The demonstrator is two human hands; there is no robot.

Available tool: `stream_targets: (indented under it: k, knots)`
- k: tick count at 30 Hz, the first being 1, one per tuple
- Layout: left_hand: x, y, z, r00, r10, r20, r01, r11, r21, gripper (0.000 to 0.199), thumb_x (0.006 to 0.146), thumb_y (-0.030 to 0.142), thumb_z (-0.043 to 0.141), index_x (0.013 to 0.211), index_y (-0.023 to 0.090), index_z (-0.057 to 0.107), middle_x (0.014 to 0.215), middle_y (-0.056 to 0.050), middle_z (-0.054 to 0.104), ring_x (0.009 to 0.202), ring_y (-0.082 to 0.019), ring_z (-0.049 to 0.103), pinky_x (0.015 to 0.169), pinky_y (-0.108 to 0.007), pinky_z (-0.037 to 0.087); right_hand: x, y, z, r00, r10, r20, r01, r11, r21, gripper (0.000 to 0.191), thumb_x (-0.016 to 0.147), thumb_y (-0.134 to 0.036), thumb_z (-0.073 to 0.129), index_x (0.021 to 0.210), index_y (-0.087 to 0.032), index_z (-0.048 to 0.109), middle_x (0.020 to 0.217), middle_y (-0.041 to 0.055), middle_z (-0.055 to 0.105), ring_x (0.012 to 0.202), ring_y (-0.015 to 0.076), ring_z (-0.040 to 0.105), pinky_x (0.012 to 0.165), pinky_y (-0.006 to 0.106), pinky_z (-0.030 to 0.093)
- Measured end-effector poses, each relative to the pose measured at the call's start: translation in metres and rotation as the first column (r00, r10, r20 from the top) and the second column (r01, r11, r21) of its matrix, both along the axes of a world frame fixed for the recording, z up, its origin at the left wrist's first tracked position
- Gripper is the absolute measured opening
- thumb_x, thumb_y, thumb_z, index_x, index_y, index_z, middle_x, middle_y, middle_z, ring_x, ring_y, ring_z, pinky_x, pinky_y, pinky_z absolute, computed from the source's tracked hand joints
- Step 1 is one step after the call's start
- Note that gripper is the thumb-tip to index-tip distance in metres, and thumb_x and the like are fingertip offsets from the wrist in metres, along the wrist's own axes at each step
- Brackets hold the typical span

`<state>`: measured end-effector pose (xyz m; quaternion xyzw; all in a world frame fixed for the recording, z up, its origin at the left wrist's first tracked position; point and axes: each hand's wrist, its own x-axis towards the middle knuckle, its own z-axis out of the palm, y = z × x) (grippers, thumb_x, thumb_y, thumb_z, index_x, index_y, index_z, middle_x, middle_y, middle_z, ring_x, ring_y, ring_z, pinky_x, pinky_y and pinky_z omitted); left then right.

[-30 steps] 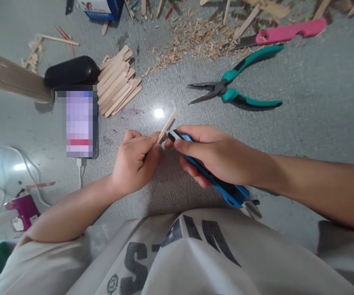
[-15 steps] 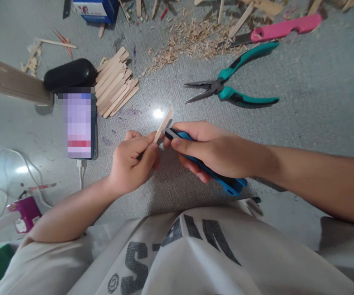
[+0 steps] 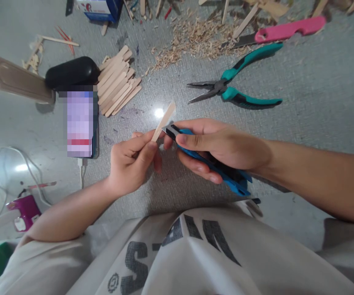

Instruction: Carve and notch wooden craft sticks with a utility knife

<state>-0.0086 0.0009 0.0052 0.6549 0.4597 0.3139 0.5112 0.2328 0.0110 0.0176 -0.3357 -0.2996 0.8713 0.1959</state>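
Between the thumb and fingers of my left hand (image 3: 133, 159) is a flat wooden craft stick (image 3: 165, 119), its rounded end pointing up and away from me. My right hand (image 3: 215, 145) is closed around a blue and black utility knife (image 3: 195, 153). The short blade at the knife's tip lies at the right edge of the stick, just beyond my left fingertips. Whether the blade bites into the wood I cannot tell. A pile of similar craft sticks (image 3: 118, 84) lies beyond my left hand.
Needle-nose pliers (image 3: 222, 88) with teal handles lie spread beyond my right hand. Behind them are wood shavings (image 3: 195, 41) and a pink-handled knife (image 3: 290, 32). To the left are a plugged-in phone (image 3: 80, 125), a black case (image 3: 72, 73) and a brownish bottle (image 3: 19, 80).
The craft stick has turned so more of its flat face shows. My right hand and the utility knife have shifted slightly right, and the knife is rolled a little. The camera view has moved slightly.
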Motion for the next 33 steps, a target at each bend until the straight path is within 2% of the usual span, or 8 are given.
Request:
stream_targets:
  k: [4,9,12,17,20,23,29,33]
  knots:
    - [0.000,0.000,-0.001,1.000,0.015,-0.021,-0.015,1.000,-0.004,0.042,0.119,0.056,0.061,0.119,0.024,0.089,0.060,0.003,0.072,0.050,-0.014,0.063,0.072,-0.039,0.059,-0.003,-0.001,0.001,0.999,-0.027,0.036,0.024,0.998,0.063,0.012,0.119,-0.034,0.057,0.114,-0.023,0.060,0.060,-0.0081,0.060,0.040,0.0100,0.050,0.038,0.018,0.041]
    - [-0.001,-0.002,-0.003,0.992,-0.013,-0.123,0.027,0.993,0.117,0.041,0.122,0.047,0.054,0.120,0.027,0.090,0.062,0.002,0.072,0.057,-0.017,0.062,0.085,-0.043,0.061,-0.010,-0.005,0.001,0.965,-0.090,0.245,0.039,0.978,0.205,0.012,0.116,-0.027,0.059,0.105,-0.023,0.060,0.058,-0.0074,0.060,0.042,0.0103,0.054,0.040,0.018,0.045]
    - [-0.001,-0.003,-0.003,0.985,-0.020,-0.173,0.043,0.991,0.128,0.044,0.122,0.050,0.052,0.119,0.028,0.090,0.064,0.000,0.075,0.062,-0.019,0.062,0.088,-0.046,0.061,-0.010,-0.006,-0.001,0.980,-0.061,0.190,0.033,0.988,0.150,0.012,0.117,-0.030,0.059,0.107,-0.024,0.060,0.059,-0.0072,0.061,0.040,0.0109,0.053,0.039,0.019,0.043]
    - [0.001,-0.001,0.000,0.996,0.002,-0.087,0.000,0.999,0.034,0.040,0.120,0.050,0.058,0.118,0.024,0.088,0.063,0.001,0.075,0.062,-0.019,0.070,0.080,-0.041,0.062,-0.005,-0.001,-0.002,0.998,-0.047,-0.045,0.047,0.999,-0.004,0.014,0.118,-0.035,0.056,0.111,-0.024,0.059,0.060,-0.0078,0.060,0.038,0.0103,0.049,0.037,0.018,0.040]
    - [0.001,0.000,0.001,0.996,0.033,-0.081,-0.030,0.999,0.032,0.037,0.119,0.046,0.060,0.117,0.022,0.089,0.060,0.002,0.075,0.062,-0.019,0.070,0.083,-0.042,0.064,-0.001,0.001,-0.001,0.988,-0.086,-0.132,0.085,0.996,-0.010,0.018,0.118,-0.040,0.058,0.110,-0.024,0.060,0.059,-0.0088,0.058,0.037,0.0094,0.046,0.038,0.018,0.040]
    - [0.001,0.000,0.000,0.993,0.072,-0.098,-0.070,0.997,0.022,0.037,0.118,0.049,0.063,0.122,0.022,0.089,0.060,0.002,0.075,0.057,-0.018,0.067,0.085,-0.044,0.066,0.001,0.001,0.001,0.991,-0.116,-0.067,0.119,0.992,0.033,0.018,0.117,-0.041,0.062,0.111,-0.024,0.061,0.061,-0.0082,0.060,0.040,0.0100,0.050,0.040,0.018,0.043]
    - [0.000,-0.001,-0.003,0.995,0.073,-0.075,-0.071,0.997,0.028,0.048,0.117,0.062,0.061,0.123,0.023,0.089,0.061,0.001,0.076,0.055,-0.018,0.067,0.088,-0.046,0.068,-0.002,-0.003,-0.002,0.993,-0.057,0.099,0.047,0.994,0.100,0.017,0.116,-0.040,0.064,0.112,-0.023,0.061,0.063,-0.0064,0.064,0.042,0.0112,0.055,0.041,0.020,0.045]
    - [0.001,-0.002,-0.002,0.996,0.046,-0.077,-0.044,0.999,0.021,0.045,0.118,0.057,0.060,0.120,0.022,0.089,0.064,0.000,0.078,0.060,-0.019,0.071,0.090,-0.045,0.067,-0.006,-0.005,-0.003,0.990,-0.043,0.135,0.029,0.994,0.105,0.014,0.117,-0.035,0.062,0.110,-0.023,0.060,0.061,-0.0065,0.063,0.042,0.0112,0.054,0.042,0.020,0.046]
